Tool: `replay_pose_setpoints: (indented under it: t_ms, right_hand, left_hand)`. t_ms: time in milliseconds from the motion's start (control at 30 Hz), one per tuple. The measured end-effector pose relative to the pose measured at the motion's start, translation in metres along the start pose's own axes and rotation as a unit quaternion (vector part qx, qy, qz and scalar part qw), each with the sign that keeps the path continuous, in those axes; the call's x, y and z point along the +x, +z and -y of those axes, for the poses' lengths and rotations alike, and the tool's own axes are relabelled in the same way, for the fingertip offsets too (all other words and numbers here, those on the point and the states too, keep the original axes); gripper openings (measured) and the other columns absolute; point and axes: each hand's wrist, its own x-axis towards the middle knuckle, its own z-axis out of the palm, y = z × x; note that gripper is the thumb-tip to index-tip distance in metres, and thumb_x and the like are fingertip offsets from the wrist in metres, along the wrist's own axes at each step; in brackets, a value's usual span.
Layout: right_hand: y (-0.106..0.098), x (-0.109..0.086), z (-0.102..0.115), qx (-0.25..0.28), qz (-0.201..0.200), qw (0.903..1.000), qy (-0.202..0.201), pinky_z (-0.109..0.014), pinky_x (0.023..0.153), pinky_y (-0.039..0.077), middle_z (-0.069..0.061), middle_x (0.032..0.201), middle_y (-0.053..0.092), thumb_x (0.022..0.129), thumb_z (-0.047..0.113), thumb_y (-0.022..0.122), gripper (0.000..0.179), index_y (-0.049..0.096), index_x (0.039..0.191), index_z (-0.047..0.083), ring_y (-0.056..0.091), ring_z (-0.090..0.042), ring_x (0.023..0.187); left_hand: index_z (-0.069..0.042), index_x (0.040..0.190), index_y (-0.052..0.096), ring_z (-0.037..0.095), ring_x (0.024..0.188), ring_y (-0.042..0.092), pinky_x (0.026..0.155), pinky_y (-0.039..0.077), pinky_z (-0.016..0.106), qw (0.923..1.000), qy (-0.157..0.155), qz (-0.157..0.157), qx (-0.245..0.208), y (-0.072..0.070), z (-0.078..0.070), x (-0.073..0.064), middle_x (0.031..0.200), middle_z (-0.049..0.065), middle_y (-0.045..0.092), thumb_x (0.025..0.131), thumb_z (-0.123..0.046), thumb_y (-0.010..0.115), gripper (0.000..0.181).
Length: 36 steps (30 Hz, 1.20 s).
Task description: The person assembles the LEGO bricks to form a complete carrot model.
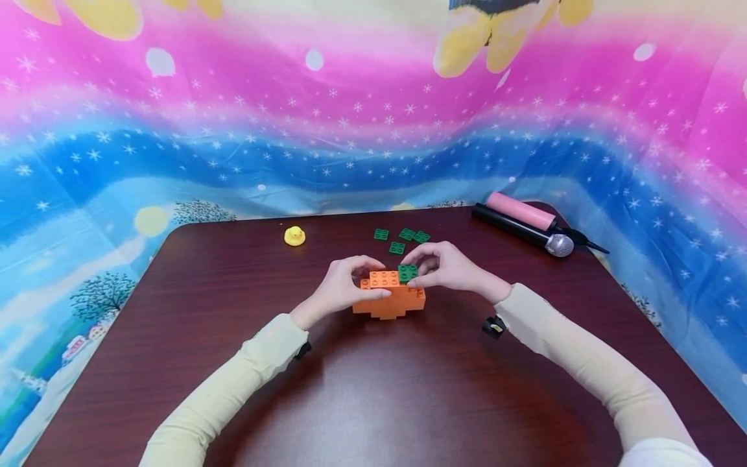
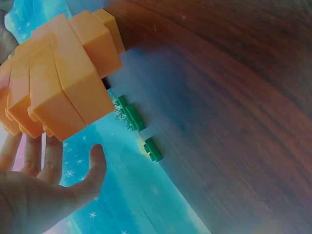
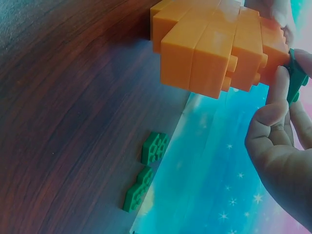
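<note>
The right hand's (image 1: 446, 267) fingers pinch a green brick (image 1: 408, 273) on stacked orange bricks (image 1: 398, 301); the left hand's (image 1: 337, 285) stand apart. Only the head view shows a yellow duck (image 1: 294, 237).

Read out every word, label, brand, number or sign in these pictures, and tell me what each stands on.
No readable text in any view.
Orange brick build and green bricks: no lettering visible.
Right black wrist device: a small pale mark, too small to make out.
Microphone and yellow duck: nothing legible.
Backdrop: printed pictures such as snowflakes and trees, no words seen.
</note>
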Motion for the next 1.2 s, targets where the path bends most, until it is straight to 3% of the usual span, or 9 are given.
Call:
replay_pose_setpoints:
  t_ms: [167, 367, 800, 1033, 1200]
  right_hand:
    - [0.000, 0.000, -0.002, 0.000, 0.007, 1.0000, 0.006, -0.027, 0.062, 0.052, -0.014, 0.092, 0.070, 0.079, 0.007, 0.077, 0.037, 0.064, 0.112, -0.001, 0.068, -0.018, 0.072]
    - [-0.002, 0.001, -0.003, -0.015, 0.013, 0.9998, -0.003, -0.026, 0.057, 0.050, -0.017, 0.085, 0.071, 0.078, 0.007, 0.077, 0.036, 0.065, 0.111, -0.002, 0.067, -0.020, 0.069]
    - [-0.006, 0.004, 0.004, -0.060, 0.024, 0.9978, -0.009, -0.029, 0.061, 0.054, -0.014, 0.095, 0.064, 0.076, 0.008, 0.079, 0.033, 0.069, 0.106, -0.002, 0.066, -0.020, 0.070]
    - [-0.003, 0.005, 0.002, -0.051, 0.020, 0.9985, 0.004, -0.030, 0.063, 0.055, -0.012, 0.094, 0.067, 0.077, 0.008, 0.078, 0.034, 0.068, 0.109, 0.001, 0.067, -0.019, 0.070]
    - [-0.005, 0.002, -0.006, -0.019, 0.021, 0.9996, 0.006, -0.030, 0.068, 0.056, -0.018, 0.096, 0.070, 0.079, 0.012, 0.078, 0.039, 0.065, 0.114, 0.000, 0.068, -0.022, 0.075]
  left_hand:
    - [-0.013, 0.105, 0.069, 0.013, 0.079, 0.065, 0.072, 0.056, 0.032, 0.9999, 0.008, -0.010, 0.010, -0.001, 0.000, 0.000, 0.099, 0.002, 0.071, 0.076, -0.025, 0.082, 0.035]
    - [-0.013, 0.103, 0.069, 0.013, 0.076, 0.064, 0.070, 0.055, 0.028, 0.9997, -0.005, -0.002, 0.023, -0.002, -0.002, 0.002, 0.095, 0.002, 0.071, 0.075, -0.025, 0.082, 0.033]
    - [-0.015, 0.102, 0.069, 0.013, 0.078, 0.064, 0.073, 0.054, 0.030, 0.9993, -0.019, 0.002, 0.032, -0.003, -0.004, 0.004, 0.099, 0.000, 0.071, 0.077, -0.028, 0.081, 0.031]
    - [-0.015, 0.103, 0.068, 0.014, 0.077, 0.063, 0.071, 0.054, 0.028, 0.9994, -0.021, 0.002, 0.025, -0.003, -0.002, 0.003, 0.099, 0.000, 0.070, 0.077, -0.028, 0.081, 0.032]
    - [-0.013, 0.105, 0.067, 0.014, 0.077, 0.063, 0.071, 0.055, 0.028, 0.9996, -0.026, 0.006, 0.014, -0.001, -0.002, 0.002, 0.099, 0.002, 0.070, 0.078, -0.026, 0.080, 0.033]
